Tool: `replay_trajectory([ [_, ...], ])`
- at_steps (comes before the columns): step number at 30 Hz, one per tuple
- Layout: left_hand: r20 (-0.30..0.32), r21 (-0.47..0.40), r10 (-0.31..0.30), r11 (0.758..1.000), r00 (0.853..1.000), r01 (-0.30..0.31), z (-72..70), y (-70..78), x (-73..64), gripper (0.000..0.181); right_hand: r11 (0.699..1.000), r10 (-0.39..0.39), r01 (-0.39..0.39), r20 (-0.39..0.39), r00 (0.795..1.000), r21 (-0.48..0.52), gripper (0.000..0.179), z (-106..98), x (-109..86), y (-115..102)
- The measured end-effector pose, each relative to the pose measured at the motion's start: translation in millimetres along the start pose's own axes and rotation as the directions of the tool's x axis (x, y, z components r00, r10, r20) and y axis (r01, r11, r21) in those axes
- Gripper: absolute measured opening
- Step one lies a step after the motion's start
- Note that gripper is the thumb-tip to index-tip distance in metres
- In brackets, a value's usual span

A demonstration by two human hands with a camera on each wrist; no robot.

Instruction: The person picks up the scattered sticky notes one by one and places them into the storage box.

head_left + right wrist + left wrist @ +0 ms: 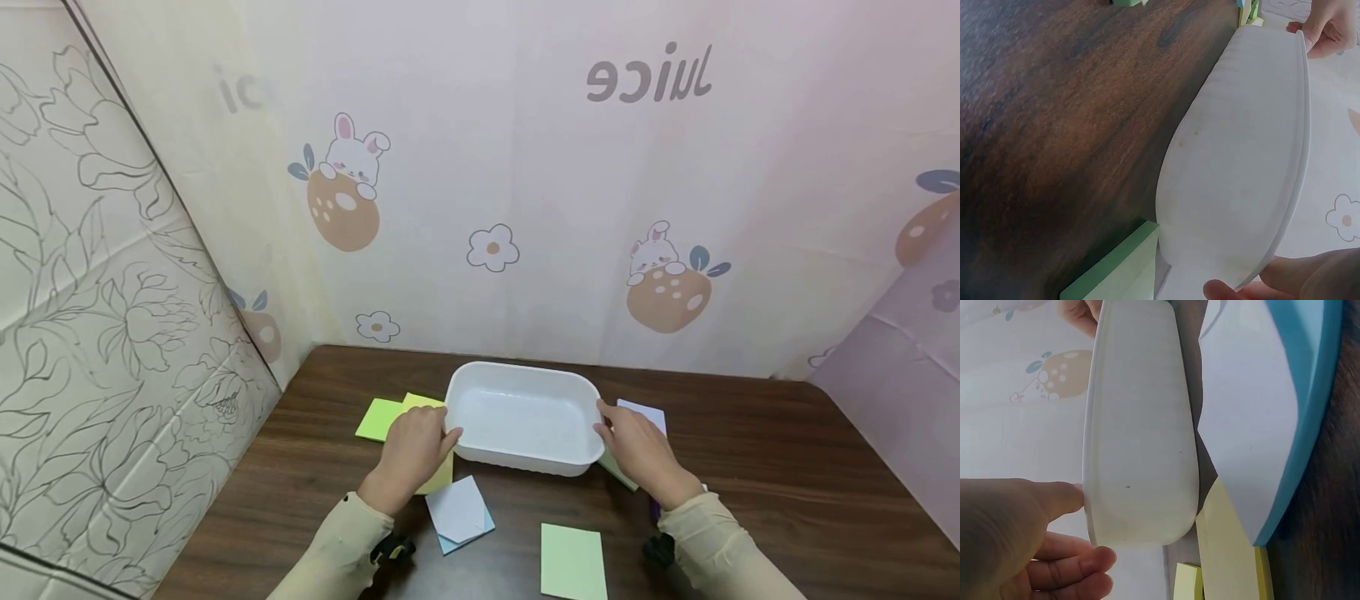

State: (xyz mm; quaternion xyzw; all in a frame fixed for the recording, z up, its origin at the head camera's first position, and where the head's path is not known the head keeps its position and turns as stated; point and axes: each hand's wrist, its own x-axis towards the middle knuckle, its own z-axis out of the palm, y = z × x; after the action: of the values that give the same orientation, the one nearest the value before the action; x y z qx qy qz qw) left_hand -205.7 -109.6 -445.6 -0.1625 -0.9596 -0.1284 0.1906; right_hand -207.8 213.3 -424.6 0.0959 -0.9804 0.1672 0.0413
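White tub (517, 417): we had it near the back of the brown table (757, 467); we could not tell if it touched the wood.
Left hand (411, 450): we pinched the tub's left end.
Right hand (639, 446): we pinched its right end.
Yellow pad (438, 479): our left hand partly hid it.
White pad (456, 507): we saw it on a blue pad (1313, 425).
Pale green pad (573, 560): it was nearest us.

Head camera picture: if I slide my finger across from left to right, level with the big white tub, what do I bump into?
Bright green paper pad → left hand → white tub → right hand.
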Motion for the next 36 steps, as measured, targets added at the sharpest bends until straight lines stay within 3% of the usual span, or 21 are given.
replay_trajectory([
  [11,0.048,-0.056,-0.095,0.994,0.994,0.098,-3.9,-6.4,2.4,0.044,1.0,0.015,-0.015,-0.025,1.0,0.013,0.045,-10.1,-0.6,7.5],
  [23,-0.03,-0.079,-0.055,0.995,0.998,0.052,-9.8,-6.0,4.8,0.04,1.0,-0.009,0.009,-0.082,0.997,0.006,0.044,-18.3,-6.0,-2.3],
  [36,-0.077,-0.131,0.0,0.991,0.997,-0.01,-19.6,8.3,1.1,0.039,0.998,-0.065,0.067,-0.121,0.991,0.014,0.043,-22.5,-20.4,-19.7],
])
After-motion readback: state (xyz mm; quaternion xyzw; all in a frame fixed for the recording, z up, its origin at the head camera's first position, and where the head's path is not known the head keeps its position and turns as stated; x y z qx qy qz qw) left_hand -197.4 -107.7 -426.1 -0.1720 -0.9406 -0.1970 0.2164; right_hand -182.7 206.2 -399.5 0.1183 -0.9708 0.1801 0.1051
